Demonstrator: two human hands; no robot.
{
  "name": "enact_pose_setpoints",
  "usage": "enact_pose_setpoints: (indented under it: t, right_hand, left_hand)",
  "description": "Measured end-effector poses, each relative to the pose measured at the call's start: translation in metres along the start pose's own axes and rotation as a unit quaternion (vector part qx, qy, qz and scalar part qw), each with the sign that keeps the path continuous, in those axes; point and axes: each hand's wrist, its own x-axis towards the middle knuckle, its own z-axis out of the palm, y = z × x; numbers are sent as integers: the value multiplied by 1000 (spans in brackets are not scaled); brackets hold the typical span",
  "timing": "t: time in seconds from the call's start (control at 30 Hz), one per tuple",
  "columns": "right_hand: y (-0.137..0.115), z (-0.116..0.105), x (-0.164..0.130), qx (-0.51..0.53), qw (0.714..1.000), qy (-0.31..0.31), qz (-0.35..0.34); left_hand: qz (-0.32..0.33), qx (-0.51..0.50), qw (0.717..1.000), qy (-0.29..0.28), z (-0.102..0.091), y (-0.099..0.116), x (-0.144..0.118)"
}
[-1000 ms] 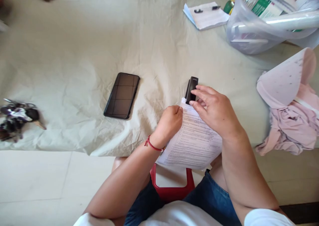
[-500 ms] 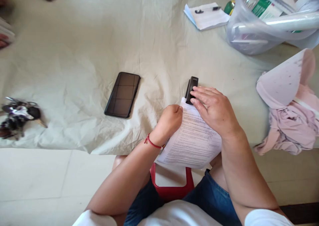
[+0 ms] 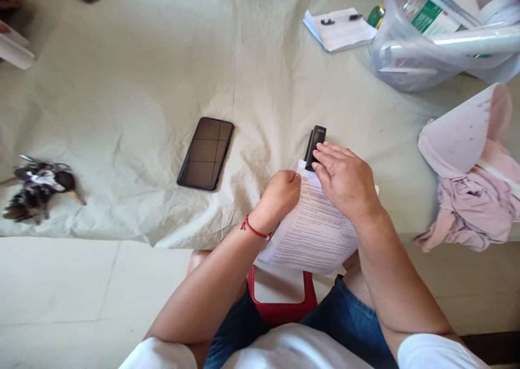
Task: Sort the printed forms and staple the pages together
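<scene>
— Evidently the work stood at the stapling step. The right hand (image 3: 345, 182) lay flat over the black stapler (image 3: 315, 144), fingers (image 3: 325, 160) pressing on its rear half; nothing was gripped, the hand simply bore down. The stapler sat near the front edge of the cloth-covered table (image 3: 122, 87), its mouth over the top corner of the printed sheets (image 3: 312, 233).

— And the left hand?

— The left hand (image 3: 280, 195) was closed around the left edge of the sheets, pinching them just beside the stapler. The sheets overhung the front edge toward the person's lap.

— What did the inspector judge the next move to require?

— A firm, straight press, with the corner kept squared in the mouth; a slip by the left hand would likely skew the pages.

— Anything else recorded?

— A dark phone (image 3: 206, 153) lay apart to the left, keys (image 3: 38, 187) near the left front edge, a clear bag (image 3: 406, 54) at the far right corner, pink cloth (image 3: 475, 201) at the right edge.
</scene>
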Motion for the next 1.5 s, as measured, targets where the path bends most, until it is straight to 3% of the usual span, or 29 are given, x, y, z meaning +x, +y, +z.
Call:
enact_pose_setpoints:
  t: [0.2, 0.53, 0.87, 1.03, 1.2, 1.37, 1.5]
  right_hand:
    - [-9, 9, -19, -78, 996, -14, -33]
    - [-3, 25, -31, -82, 996, -22, -40]
    - [2, 12, -28, -76, 997, -16, -20]
    - [8, 3, -19, -49, 999, 3, 2]
    - [26, 3, -4, -25, 999, 23, 43]
    - [47, -2, 7, 65, 995, 49, 49]
    - [71, -20, 0, 176, 971, 70, 144]
  left_hand:
    - [-18, -14, 1000, -4, 0, 1, 2]
    - [-3, -6, 1000, -5, 1, -3, 4]
    - [-2, 5, 1000, -13, 0, -1, 3]
    - [18, 21, 999, -22, -2, -2, 1]
    - [78, 44, 993, -73, -6, -8, 1]
    - [100, -11, 988, -113, -15, -9, 2]
    - [97, -56, 991, -71, -30, -7, 3]
